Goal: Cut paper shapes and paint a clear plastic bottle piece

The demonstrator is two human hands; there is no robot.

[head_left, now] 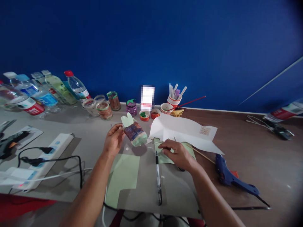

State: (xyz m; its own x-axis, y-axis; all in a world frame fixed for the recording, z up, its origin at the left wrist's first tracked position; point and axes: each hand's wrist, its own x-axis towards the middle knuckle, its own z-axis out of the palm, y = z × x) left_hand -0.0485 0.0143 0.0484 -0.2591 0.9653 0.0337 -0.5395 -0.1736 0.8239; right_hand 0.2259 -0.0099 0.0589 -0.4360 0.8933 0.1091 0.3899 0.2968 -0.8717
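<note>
My left hand [115, 138] is closed on the edge of a cut plastic bottle piece [136, 130], painted purple and brown with a greenish end. It is held tilted above the table. A pale green paper cutout [127, 120] with rounded lobes stands at its upper end. My right hand [176, 153] hovers over or rests on a green paper sheet [163, 157], fingers loosely bent and apart. Something dark and a thin pointed tip show around that hand, mostly hidden under it. A black pen [158, 179] lies just left of it. Another green paper piece [125, 173] lies near my left forearm.
A curled white sheet [187, 129] lies behind my right hand. At right is a blue glue gun [233, 178]. Painted jars [104, 110], a purple jar [131, 107] and paper cups [174, 101] line the wall. Bottles [35, 91] and a power strip [47, 160] are left.
</note>
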